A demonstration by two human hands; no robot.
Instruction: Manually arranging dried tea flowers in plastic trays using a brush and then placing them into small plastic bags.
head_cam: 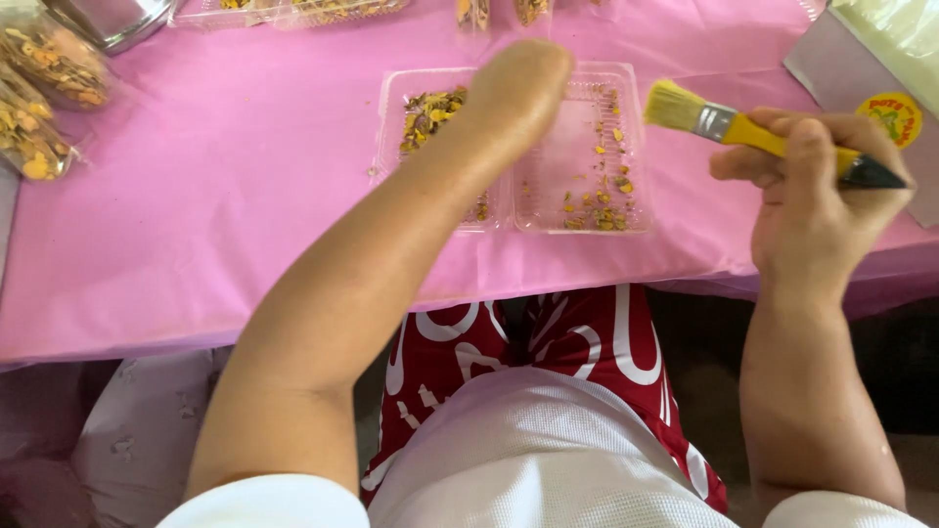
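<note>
The right hand is clamped around the yellow handle of a paintbrush, whose long axis runs nearly level, with pale bristles pointing left toward the clear plastic tray. That tray lies on the pink tabletop just left of the bristles and holds scattered dried petal bits. The left hand is nearer, reaching over the tray's left half with the forearm stretched forward; its fingers are hidden, so whether they are curled or spread cannot be told.
</note>
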